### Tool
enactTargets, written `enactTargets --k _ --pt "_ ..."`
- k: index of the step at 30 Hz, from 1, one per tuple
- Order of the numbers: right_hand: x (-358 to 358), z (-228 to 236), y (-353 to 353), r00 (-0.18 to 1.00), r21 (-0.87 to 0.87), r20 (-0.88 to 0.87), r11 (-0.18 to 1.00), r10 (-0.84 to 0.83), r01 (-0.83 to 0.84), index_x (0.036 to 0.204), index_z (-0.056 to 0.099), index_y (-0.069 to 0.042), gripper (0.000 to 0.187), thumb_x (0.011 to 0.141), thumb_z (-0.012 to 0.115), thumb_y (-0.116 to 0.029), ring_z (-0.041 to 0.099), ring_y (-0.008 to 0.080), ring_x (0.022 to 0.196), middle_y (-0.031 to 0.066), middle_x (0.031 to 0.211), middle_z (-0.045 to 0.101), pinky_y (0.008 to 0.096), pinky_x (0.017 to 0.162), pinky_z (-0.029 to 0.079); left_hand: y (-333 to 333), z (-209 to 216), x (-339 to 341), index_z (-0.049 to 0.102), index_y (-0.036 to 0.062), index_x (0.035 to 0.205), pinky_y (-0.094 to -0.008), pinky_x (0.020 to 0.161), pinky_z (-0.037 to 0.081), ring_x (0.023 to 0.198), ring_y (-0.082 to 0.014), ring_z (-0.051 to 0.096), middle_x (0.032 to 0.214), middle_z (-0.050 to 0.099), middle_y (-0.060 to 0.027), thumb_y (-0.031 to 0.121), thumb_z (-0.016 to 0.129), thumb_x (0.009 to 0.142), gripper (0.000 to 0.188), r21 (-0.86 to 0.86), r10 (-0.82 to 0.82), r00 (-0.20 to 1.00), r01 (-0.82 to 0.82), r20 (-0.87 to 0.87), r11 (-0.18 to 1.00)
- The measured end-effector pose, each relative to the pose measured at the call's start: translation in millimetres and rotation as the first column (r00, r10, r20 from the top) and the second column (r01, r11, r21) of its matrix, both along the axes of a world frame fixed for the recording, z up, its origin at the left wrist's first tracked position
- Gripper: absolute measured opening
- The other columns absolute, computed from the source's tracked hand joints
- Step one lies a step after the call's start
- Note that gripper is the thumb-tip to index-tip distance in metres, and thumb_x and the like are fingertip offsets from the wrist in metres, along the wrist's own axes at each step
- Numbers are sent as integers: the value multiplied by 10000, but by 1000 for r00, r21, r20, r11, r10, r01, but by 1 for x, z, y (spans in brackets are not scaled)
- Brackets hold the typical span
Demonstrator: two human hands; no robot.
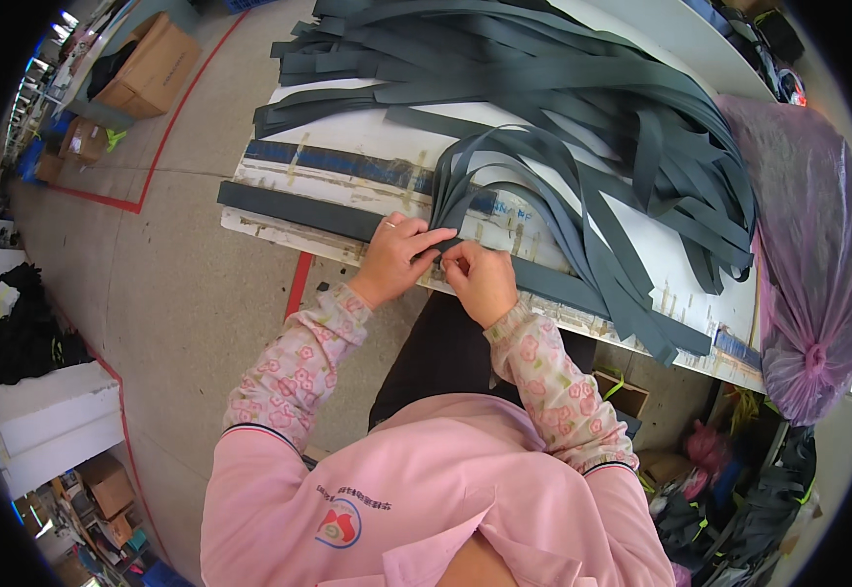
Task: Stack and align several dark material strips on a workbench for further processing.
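Observation:
Both hands meet at the near edge of the white table, over a dark grey flat strap [299, 212] that lies along that edge. My left hand [391, 259] is closed at the strap, index finger stretched along it and thumb pressing from below. Close beside it, my right hand [483, 284] pinches the strap's edge between thumb and fingertips. The exact spot in the pinch is partly hidden by the fingers. From just beyond the hands, several looped grey straps [543, 181] arch up and bend down to the right.
A large heap of grey straps [504, 59] covers the far part of the table [338, 142]. A pink plastic bag [807, 245], tied shut, hangs at the right end. Cardboard boxes [152, 67] stand at the far left, beside red floor lines [186, 103]. Dark bundles [778, 499] lie lower right.

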State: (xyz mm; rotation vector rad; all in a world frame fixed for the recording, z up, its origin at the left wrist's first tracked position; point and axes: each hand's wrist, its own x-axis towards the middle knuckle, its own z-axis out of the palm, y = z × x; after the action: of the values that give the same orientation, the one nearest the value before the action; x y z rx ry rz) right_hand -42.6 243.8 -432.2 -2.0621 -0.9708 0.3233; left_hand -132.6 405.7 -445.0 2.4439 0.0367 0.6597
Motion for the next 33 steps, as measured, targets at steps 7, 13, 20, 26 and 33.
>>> enactTargets --k 7,13,20,26,33 --pt "41 8 -80 879 46 -449 979 -157 199 918 693 0 98 868 689 -83 571 70 606 33 678 649 253 560 459 -1 1 1 712 204 1179 -379 795 444 819 -255 520 860 563 -31 101 719 779 413 6 -18 1000 18 -23 1000" --pt "66 22 -163 899 -48 -334 958 -282 283 906 676 23 89 866 680 -56 602 91 623 55 708 670 258 587 486 2 7 -4 715 187 1181 -379 805 438 846 -266 509 881 568 -46 181 794 725 463 5 -29 997 29 -68 1000" --pt "57 30 -164 955 -119 -121 959 -271 257 873 675 -5 90 828 674 -84 648 243 627 133 724 671 342 608 513 3 7 0 713 172 1193 -379 809 431 865 -269 509 892 572 -55 204 819 697 508 -7 -64 992 63 -110 998" --pt "54 20 -162 960 -71 -37 959 -278 275 869 678 -13 86 819 672 -82 659 264 641 129 705 667 357 599 513 2 6 0 716 167 1194 -375 796 436 853 -269 500 874 558 -56 186 822 690 516 3 -53 994 54 -95 999" --pt "61 16 -169 955 -105 -207 975 -214 196 902 692 -19 102 816 666 -69 624 190 590 97 689 664 324 574 490 1 7 -1 718 163 1191 -376 785 439 853 -272 494 868 553 -58 183 821 687 514 21 -44 995 47 -92 999"
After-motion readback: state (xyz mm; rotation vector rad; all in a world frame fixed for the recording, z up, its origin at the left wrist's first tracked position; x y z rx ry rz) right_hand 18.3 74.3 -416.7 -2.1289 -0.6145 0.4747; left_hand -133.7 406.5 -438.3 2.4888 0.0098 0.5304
